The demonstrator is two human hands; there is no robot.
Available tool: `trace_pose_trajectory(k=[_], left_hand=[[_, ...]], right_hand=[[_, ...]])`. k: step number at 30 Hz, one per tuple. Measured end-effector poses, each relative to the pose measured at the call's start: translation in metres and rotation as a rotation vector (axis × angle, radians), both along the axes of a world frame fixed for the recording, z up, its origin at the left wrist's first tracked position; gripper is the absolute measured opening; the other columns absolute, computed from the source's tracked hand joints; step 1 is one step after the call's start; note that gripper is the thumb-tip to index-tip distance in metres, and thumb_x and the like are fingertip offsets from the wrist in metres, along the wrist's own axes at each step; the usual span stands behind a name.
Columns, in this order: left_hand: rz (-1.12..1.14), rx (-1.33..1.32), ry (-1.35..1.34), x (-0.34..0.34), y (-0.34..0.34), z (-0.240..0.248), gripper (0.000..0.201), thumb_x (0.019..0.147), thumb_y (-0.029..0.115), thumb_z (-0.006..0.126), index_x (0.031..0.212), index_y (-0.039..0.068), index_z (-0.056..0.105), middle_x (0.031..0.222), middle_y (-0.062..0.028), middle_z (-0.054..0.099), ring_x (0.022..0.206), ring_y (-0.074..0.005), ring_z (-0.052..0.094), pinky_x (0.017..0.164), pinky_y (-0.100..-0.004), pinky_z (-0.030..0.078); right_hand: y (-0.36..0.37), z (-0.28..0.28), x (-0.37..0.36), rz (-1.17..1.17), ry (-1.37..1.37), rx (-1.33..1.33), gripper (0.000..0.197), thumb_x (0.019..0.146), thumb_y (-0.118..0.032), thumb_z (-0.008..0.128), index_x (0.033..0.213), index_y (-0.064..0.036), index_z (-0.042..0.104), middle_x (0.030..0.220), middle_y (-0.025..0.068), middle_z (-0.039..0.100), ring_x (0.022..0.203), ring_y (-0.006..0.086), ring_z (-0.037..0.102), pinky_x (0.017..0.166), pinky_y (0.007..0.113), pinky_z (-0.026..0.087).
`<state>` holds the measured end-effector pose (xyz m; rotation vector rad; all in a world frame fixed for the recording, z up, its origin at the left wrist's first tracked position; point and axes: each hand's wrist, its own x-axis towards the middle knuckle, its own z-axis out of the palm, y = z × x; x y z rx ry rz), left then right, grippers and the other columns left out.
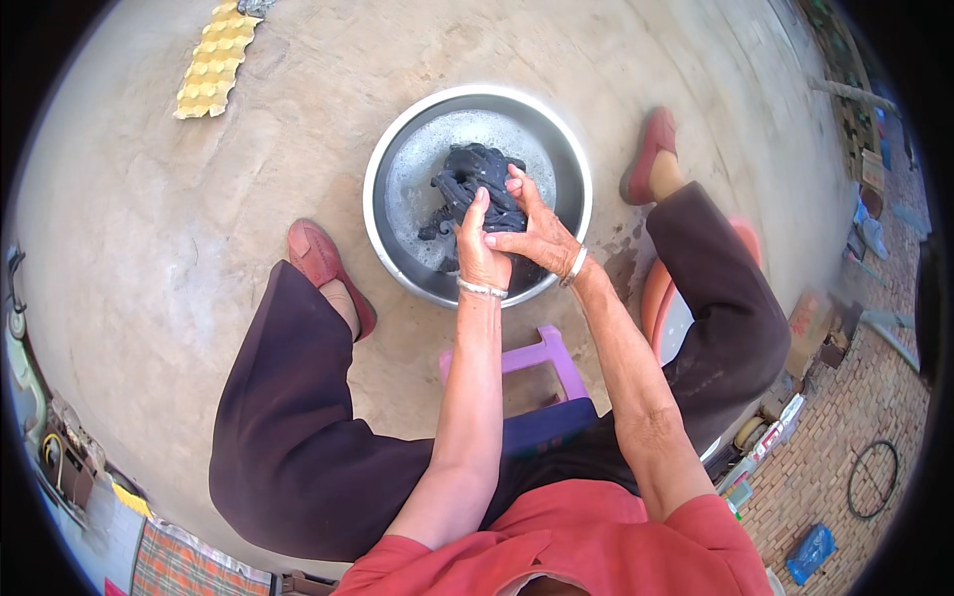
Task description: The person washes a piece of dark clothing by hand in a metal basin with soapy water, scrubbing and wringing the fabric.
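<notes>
On my remote feed, from left: a yellow bumpy egg-tray-like sheet point(216, 62) is lying on the ground. Next, I'm seeing a round silver metal basin point(412, 164) with bunched, wet-looking black cloth point(475, 177) in or just over it. The left hand point(481, 248) is gripping its near side, fingers mostly hidden; the right hand point(543, 236) is gripping its right side, thumb touching the left. Farther right, a pink round tub point(653, 303) is sitting partly hidden by a dark trouser leg point(725, 308).

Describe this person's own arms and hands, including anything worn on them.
The left hand and right hand wear no gloves. A narrow silvery bracelet circles the left wrist, and a pale, silvery bangle the right. Both forearms are uncovered; the red sleeves are short.
</notes>
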<state>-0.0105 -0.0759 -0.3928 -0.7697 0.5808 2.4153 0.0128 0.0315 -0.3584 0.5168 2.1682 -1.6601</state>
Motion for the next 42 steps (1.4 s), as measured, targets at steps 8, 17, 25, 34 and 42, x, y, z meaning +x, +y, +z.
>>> trace_pose_trajectory(k=[8, 17, 25, 34, 42], left_hand=[[0.192, 0.45, -0.284, 0.0, -0.02, -0.026, 0.076, 0.088, 0.063, 0.051, 0.134, 0.003, 0.047, 0.133, -0.0165, 0.054, 0.119, -0.0353, 0.054, 0.106, -0.0559, 0.038], [-0.159, -0.167, -0.249, 0.024, 0.011, -0.016, 0.028, 0.089, 0.008, 0.057, 0.115, -0.001, 0.058, 0.11, -0.0099, 0.065, 0.097, -0.0199, 0.064, 0.083, -0.0317, 0.054], [-0.104, -0.163, -0.11, 0.023, -0.01, -0.039, 0.017, 0.09, 0.017, 0.061, 0.1, 0.003, 0.063, 0.086, -0.0015, 0.062, 0.075, -0.0125, 0.06, 0.069, -0.0274, 0.051], [-0.047, -0.214, -0.068, 0.012, 0.022, 0.018, 0.024, 0.089, 0.006, 0.058, 0.113, 0.002, 0.06, 0.104, -0.0046, 0.063, 0.093, -0.015, 0.061, 0.083, -0.0293, 0.05], [-0.104, -0.274, -0.072, 0.003, -0.002, 0.011, 0.02, 0.086, 0.006, 0.06, 0.105, 0.002, 0.062, 0.096, -0.003, 0.062, 0.082, -0.0117, 0.059, 0.073, -0.0268, 0.049]], right_hand=[[-0.029, 0.065, 0.023, 0.089, 0.024, 0.225, 0.046, 0.063, -0.001, 0.057, 0.108, -0.0063, 0.065, 0.095, 0.0134, 0.069, 0.087, 0.0334, 0.066, 0.08, 0.037, 0.05], [-0.03, 0.032, -0.011, -0.161, -0.06, 0.781, 0.025, 0.074, -0.03, 0.07, 0.08, -0.0056, 0.068, 0.07, 0.0161, 0.066, 0.068, 0.035, 0.064, 0.064, 0.04, 0.05], [-0.07, 0.034, 0.013, -0.074, 0.213, 0.695, 0.039, 0.063, -0.036, 0.078, 0.084, -0.0067, 0.063, 0.094, 0.013, 0.054, 0.091, 0.0326, 0.055, 0.077, 0.043, 0.045], [0.001, 0.003, -0.035, -0.541, 0.032, 0.337, 0.024, 0.077, -0.018, 0.069, 0.075, 0.004, 0.061, 0.057, 0.008, 0.053, 0.058, 0.0125, 0.043, 0.058, 0.032, 0.043], [-0.066, 0.034, 0.004, -0.392, 0.323, 0.629, 0.014, 0.072, -0.005, 0.067, 0.076, 0.0022, 0.056, 0.074, 0.0142, 0.051, 0.065, 0.0305, 0.052, 0.065, 0.037, 0.045]])
